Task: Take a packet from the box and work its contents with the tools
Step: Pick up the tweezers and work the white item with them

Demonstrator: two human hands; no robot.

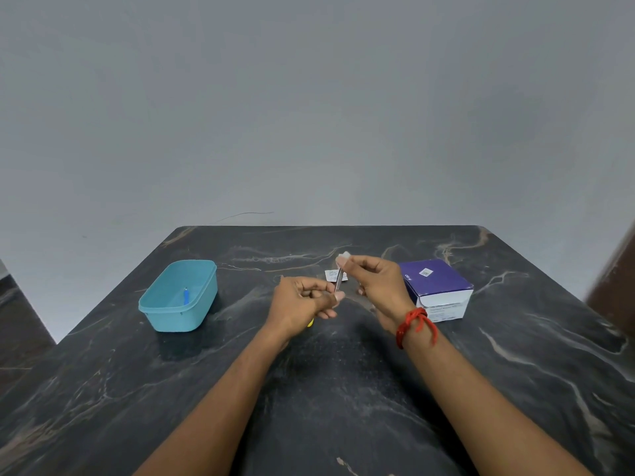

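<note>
Packet (pixel 339 276), thin and pale, is held near-upright above the dark surface (pixel 343 389). The right hand (pixel 376 283) pinches its top end, and the left hand (pixel 302 304), fingers curled, pinches its bottom. A purple box (pixel 436 286) stands at 3 o'clock from the hands, a teal tub (pixel 178 297) at 9 o'clock with a blue item (pixel 186 297) inside.

Print on the box (pixel 436 286) illegible.
</note>
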